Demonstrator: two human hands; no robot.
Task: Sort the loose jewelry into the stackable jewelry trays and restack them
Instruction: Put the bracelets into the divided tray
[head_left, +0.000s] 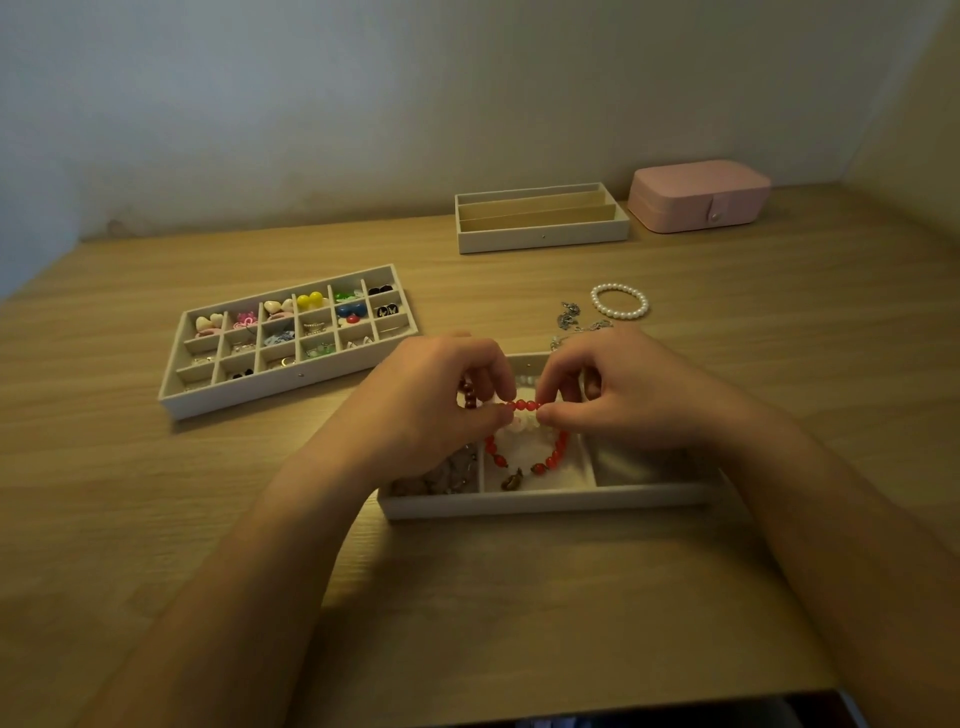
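The left hand and right hand, close together, each pinch the red bead bracelet over the near tray's middle compartment, where pulling it taut could snap its cord and scatter beads across the table.

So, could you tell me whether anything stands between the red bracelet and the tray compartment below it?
Nothing visible does. The left hand and right hand pinch the red bracelet right over the middle compartment of the near tray, and its lower loop hangs inside. A pale beaded piece also lies in there.
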